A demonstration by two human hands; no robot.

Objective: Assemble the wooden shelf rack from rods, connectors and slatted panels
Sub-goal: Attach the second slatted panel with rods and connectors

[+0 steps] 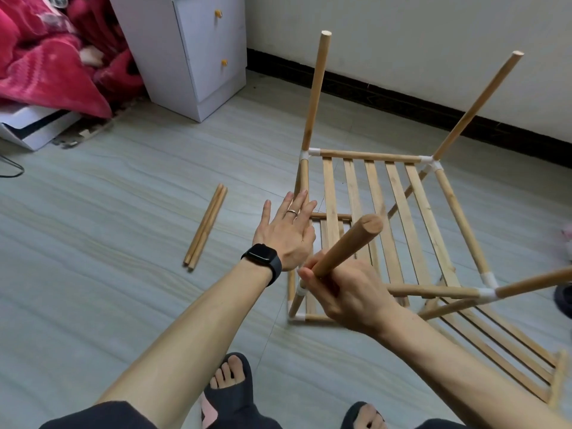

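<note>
A partly built wooden rack [393, 212] stands on the floor, its slatted panel held in white corner connectors [428, 161]. Rods rise from its corners, two at the back [317, 88] and one at the right [532, 284]. My right hand [346, 292] grips the base of a near rod [348, 247] at the front left corner, where it meets a white connector [301, 292]. My left hand [288, 233] hovers over the rack's left side with straight, spread fingers and holds nothing. Two loose rods [205, 226] lie on the floor to the left.
Another slatted panel [501, 354] lies on the floor at the lower right, under the rack's edge. A white drawer cabinet [192, 48] and a red blanket [46, 57] sit at the back left. My sandalled feet [232, 385] are at the bottom.
</note>
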